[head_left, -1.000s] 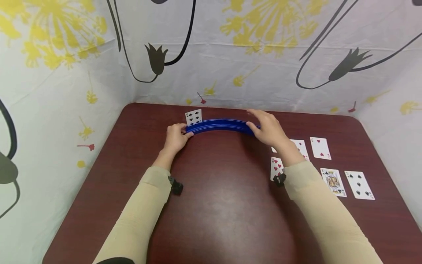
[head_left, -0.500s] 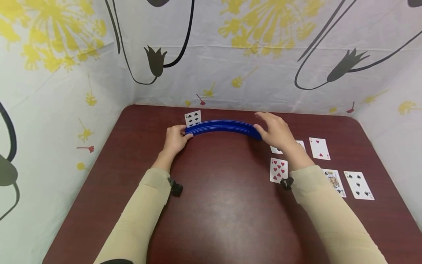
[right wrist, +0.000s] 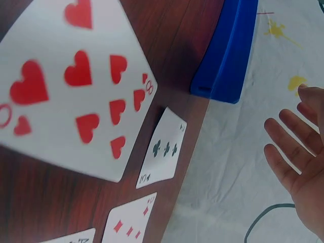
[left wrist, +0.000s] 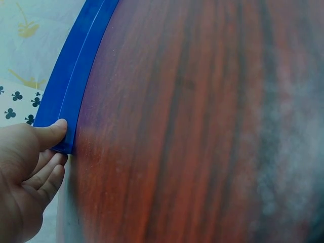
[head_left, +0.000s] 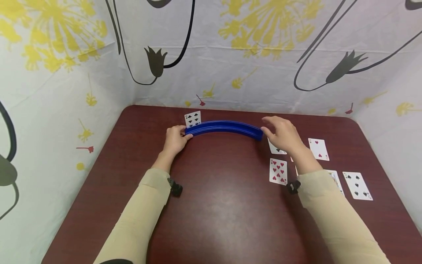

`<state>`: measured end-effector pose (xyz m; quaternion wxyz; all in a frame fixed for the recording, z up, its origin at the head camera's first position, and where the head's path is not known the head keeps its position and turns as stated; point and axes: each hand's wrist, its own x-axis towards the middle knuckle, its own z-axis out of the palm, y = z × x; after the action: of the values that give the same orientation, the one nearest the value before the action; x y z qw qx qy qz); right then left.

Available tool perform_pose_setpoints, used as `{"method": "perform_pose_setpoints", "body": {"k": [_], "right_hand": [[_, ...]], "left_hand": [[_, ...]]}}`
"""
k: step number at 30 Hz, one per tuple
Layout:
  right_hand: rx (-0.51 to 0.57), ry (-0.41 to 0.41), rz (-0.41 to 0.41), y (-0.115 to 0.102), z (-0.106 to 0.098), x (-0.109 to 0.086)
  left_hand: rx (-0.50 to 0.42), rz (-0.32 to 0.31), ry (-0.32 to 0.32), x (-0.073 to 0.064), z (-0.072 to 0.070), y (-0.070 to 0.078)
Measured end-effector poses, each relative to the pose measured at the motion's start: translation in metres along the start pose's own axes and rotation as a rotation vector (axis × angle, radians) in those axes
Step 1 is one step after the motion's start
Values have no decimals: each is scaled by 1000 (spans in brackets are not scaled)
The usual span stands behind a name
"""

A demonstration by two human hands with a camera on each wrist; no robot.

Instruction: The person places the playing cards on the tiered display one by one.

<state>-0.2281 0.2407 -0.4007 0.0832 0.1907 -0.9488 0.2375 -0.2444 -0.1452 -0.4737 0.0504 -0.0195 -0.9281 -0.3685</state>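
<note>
A curved blue card holder (head_left: 227,126) lies toward the far side of the table. My left hand (head_left: 174,140) pinches its left end; in the left wrist view the thumb lies on top, with fingers below. Close to that hand, the six of clubs (head_left: 192,118) stands in the holder, its lower part hidden by the blue rim. Just past the holder's right end is my right hand (head_left: 283,135), its fingers loosely bent and holding nothing. In the right wrist view a small gap separates this hand (right wrist: 304,152) from the blue end.
Loose cards lie face up at the right: the eight of hearts (head_left: 278,171), three of clubs (right wrist: 162,149), two of hearts (head_left: 318,149), a diamonds card (right wrist: 130,223) and a spades card (head_left: 357,186). The right forearm partly covers a face card (head_left: 335,180). Patterned cloth (head_left: 214,84) borders the table.
My right hand has moved right, off the holder's right end, uncovering that end and the eight of hearts. My left hand keeps its grip and the six of clubs stays in place.
</note>
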Motion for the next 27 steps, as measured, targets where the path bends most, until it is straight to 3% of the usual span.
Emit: {"method": "perform_pose_setpoints", "body": {"k": [27], "right_hand": [[-19,23,31,29,-18,-33]], "left_hand": [[-3,-7,-6,0,-1,1]]}}
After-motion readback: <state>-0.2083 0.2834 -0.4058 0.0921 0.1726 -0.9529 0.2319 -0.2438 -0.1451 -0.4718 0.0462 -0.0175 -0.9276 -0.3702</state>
